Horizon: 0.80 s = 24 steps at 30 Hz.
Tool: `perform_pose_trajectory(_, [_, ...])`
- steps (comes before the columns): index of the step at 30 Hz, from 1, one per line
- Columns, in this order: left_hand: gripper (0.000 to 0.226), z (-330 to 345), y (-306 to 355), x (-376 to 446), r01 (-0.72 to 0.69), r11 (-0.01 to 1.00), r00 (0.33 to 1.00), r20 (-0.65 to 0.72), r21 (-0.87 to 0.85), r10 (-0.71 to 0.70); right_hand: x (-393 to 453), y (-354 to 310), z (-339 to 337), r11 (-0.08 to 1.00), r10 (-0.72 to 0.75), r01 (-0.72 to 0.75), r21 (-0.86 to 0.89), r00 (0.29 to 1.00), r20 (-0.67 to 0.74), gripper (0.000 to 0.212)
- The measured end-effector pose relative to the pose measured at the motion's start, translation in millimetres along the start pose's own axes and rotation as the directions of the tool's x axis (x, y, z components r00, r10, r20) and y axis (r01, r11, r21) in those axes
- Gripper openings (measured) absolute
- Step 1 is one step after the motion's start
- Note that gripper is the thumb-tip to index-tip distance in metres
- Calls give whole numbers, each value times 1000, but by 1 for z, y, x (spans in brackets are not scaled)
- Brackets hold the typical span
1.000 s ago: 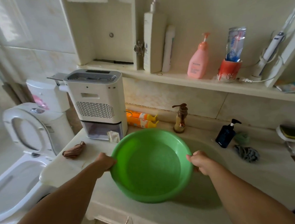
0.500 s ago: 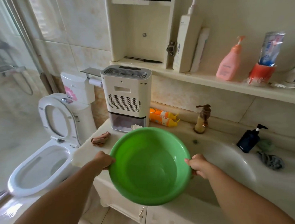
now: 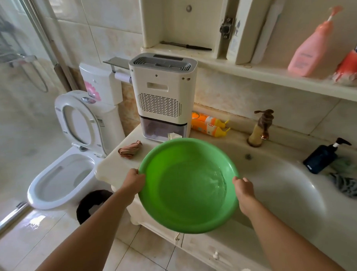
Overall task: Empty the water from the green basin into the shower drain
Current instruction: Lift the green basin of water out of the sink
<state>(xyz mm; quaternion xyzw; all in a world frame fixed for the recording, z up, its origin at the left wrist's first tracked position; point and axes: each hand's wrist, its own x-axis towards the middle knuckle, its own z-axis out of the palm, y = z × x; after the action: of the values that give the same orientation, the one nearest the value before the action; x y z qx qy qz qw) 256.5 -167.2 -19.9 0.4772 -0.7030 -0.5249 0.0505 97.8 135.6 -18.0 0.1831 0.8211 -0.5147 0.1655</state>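
While both hands, the left hand [image 3: 134,179] and right hand [image 3: 242,186], are gripping opposite rims of the green basin [image 3: 188,186] above the counter edge [image 3: 109,169], the carrying step is under way, likely calling for a level turn toward the shower.

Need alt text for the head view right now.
Both hands, left hand and right hand, grip the rim of a green basin holding a little water, beside the sink; an open toilet stands to the left.
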Motion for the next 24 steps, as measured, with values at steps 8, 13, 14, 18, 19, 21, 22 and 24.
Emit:
perform_pose_trajectory(8, [34, 29, -21, -24, -152, 980, 964, -197, 131, 176, 2, 20, 7, 985, -118, 125, 116, 991, -65, 35])
perform_pose_trajectory(13, [38, 28, -20, -26, -163, 980, 958, -219, 113, 184, 1, 23, 4, 969, -198, 206, 137, 978, -69, 28])
perform_pose_trajectory(14, [40, 29, -21, -26, -156, 983, 957, -232, 98, 175, 2, 23, 3, 965, -221, 228, 133, 973, -67, 28])
perform_pose_trajectory(18, [41, 32, -21, -31, -131, 985, 943, -292, 108, 157, 4, 25, 1, 947, -288, 293, 134, 956, -49, 28])
perform_pose_trajectory(19, [41, 33, -22, -32, -124, 986, 940, -306, 111, 153, 5, 26, 1, 945, -297, 299, 130, 954, -38, 27])
perform_pose_trajectory(21, [41, 33, -23, -34, -111, 989, 936, -326, 96, 136, 7, 29, 0, 942, -311, 310, 131, 950, -13, 27])
perform_pose_trajectory(22, [41, 33, -24, -34, -108, 991, 933, -336, 78, 128, 7, 30, 0, 941, -315, 312, 133, 949, -1, 27])
perform_pose_trajectory(24, [39, 32, -25, -34, -106, 994, 929, -354, 32, 110, 8, 31, -1, 942, -311, 305, 141, 950, 22, 27])
